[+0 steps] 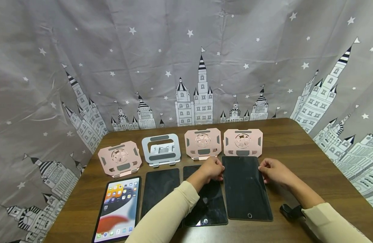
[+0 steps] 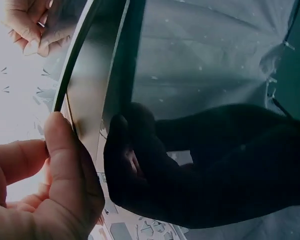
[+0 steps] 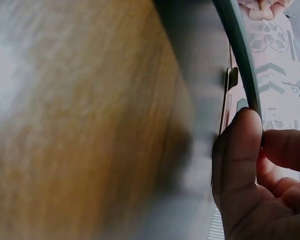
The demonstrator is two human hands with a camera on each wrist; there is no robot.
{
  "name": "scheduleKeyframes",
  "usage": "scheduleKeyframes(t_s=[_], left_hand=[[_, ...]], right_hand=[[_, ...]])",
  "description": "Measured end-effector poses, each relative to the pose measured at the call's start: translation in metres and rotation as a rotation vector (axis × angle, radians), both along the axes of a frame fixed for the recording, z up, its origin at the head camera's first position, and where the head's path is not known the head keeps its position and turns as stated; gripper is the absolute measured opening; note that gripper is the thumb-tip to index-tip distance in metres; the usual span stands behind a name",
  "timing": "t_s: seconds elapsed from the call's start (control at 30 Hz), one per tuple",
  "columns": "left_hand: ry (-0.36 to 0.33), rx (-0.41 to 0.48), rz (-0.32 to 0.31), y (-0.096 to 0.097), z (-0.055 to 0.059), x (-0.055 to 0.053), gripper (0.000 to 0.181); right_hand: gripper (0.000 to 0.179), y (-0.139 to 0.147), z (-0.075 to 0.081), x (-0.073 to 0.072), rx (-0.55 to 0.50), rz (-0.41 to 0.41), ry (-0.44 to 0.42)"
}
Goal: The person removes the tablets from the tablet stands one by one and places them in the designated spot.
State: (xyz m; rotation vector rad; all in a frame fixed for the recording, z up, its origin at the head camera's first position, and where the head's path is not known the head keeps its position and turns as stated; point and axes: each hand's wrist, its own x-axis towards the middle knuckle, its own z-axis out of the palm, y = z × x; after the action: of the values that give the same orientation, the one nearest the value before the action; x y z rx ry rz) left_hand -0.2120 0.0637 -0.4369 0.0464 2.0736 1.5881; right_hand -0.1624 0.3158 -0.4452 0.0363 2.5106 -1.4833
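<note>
My left hand [image 1: 211, 168] pinches the upper left edge of a black-screened tablet [image 1: 247, 189], and my right hand [image 1: 274, 171] pinches its upper right edge. Both wrist views show thumb and finger on the thin rim of this tablet [image 2: 72, 55]. Its round home button faces the front of the table. Directly behind its top edge stands a pink tablet stand [image 1: 242, 143]. Another dark tablet [image 1: 209, 206] lies to its left, partly under my left forearm. A dark reflection of a hand shows on a glossy screen [image 2: 200, 60] in the left wrist view.
Farther left lie a dark tablet [image 1: 162, 185] and a tablet with its screen lit [image 1: 118, 207]. Two more pink stands [image 1: 203, 143] [image 1: 120, 158] and a pale blue stand [image 1: 162, 149] stand along the back. A black strap [image 1: 291, 212] is at my right wrist. A grey castle-print curtain [image 1: 162, 50] hangs behind.
</note>
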Motion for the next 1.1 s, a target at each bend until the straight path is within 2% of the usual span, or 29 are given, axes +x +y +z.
scheduleKeyframes(t_s=[0.23,0.47,0.7,0.93,1.1], left_hand=[[0.079,-0.155,-0.066,-0.001,0.0026,0.0012,0.026],[0.138,-0.299,-0.122,-0.0005,0.0029,-0.0034,0.032],[0.141,-0.34,-0.136,0.0005,0.0025,-0.0071,0.031],[0.152,-0.334,-0.151,0.0026,0.0032,-0.0054,0.024],[0.162,-0.386,-0.154,0.003,0.0025,-0.0019,0.026]], right_hand=[[0.012,0.0016,-0.0021,0.0,0.007,0.032,-0.041],[0.013,0.001,-0.0016,-0.0038,0.038,0.056,-0.051],[0.014,0.0017,0.0004,-0.007,0.054,0.079,-0.07],[0.014,0.0087,-0.002,-0.0033,0.032,0.068,-0.082],[0.013,0.0103,-0.0057,0.0017,0.0,0.072,-0.093]])
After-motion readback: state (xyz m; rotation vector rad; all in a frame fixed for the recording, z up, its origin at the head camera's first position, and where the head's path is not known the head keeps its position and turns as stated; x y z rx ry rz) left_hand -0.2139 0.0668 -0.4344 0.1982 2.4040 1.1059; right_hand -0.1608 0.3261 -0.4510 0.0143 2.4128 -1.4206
